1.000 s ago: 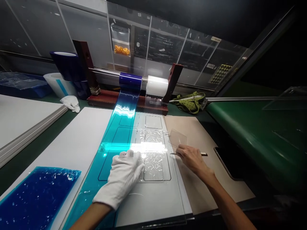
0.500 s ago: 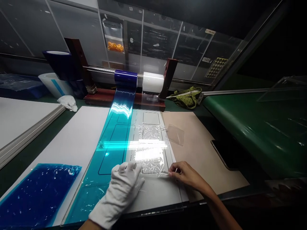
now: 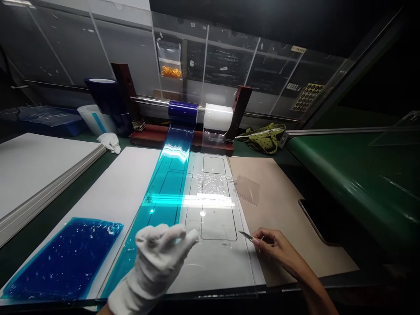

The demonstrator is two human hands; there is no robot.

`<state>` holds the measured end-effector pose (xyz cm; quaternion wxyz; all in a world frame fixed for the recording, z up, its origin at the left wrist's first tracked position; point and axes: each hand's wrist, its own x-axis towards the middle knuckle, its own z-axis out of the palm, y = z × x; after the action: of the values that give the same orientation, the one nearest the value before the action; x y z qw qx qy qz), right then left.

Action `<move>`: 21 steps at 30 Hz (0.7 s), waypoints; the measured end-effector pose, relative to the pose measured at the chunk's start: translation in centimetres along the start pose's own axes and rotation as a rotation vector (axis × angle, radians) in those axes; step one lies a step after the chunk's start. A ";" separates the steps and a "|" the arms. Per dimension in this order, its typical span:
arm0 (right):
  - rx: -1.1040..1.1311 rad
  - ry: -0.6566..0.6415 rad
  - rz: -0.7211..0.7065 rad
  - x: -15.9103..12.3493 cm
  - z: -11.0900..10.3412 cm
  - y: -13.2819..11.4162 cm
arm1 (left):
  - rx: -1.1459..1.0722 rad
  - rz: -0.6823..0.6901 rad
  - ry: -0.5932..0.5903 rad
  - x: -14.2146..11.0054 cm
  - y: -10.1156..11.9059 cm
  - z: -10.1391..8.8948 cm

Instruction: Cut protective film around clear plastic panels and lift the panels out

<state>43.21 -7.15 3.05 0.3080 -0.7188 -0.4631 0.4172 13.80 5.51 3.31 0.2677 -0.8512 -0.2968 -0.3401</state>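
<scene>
**Hands**
L grip: white cotton glove, raised over lower part of clear acrylic sheet, fingertips bunched toward thumb; can't tell if anything's pinched.
R grip: bare, fingers closed on craft knife, blade pointing L, tip just inside R edge of sheet; contact w/ sheet can't tell.

**On sheet**
Clear film strip runs down from white roll, w/ rounded-rect cut outlines. Blue film strip lies alongside on L, from blue roll; also has outlines. Both rolls on one steel bar, dark red wood stand.

**Nearby**
Clear rounded-rect film piece on tan board, just R of sheet, askew. Blue film offcut on white board, lower L. Spare white glove on counter, near far end of white board. Stack of white panels at L edge of counter. Dark tablet just R of tan board. Green bag at far side, behind tan board.
</scene>
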 end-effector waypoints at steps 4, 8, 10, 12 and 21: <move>0.013 0.025 0.043 -1.0 0.2 0.6 | -0.235 -0.065 -0.085 3.6 -6.5 -1.7; 0.008 0.003 0.033 -1.4 1.5 0.6 | -0.491 -0.267 -0.464 7.0 -13.0 -2.5; 0.004 -0.010 0.026 -1.4 2.4 0.4 | -0.585 -0.311 -0.702 7.6 -14.8 -2.0; -0.002 -0.039 0.043 -1.4 3.1 0.1 | -0.642 -0.329 -0.887 7.3 -15.6 -1.0; -0.099 -0.154 0.028 -1.7 4.4 -0.7 | -0.625 -0.325 -1.081 5.5 -15.9 4.2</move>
<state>38.63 -8.22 2.09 0.2298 -0.7055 -0.4950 0.4521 7.91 20.86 8.74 -0.2351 -0.8845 -0.4018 0.0299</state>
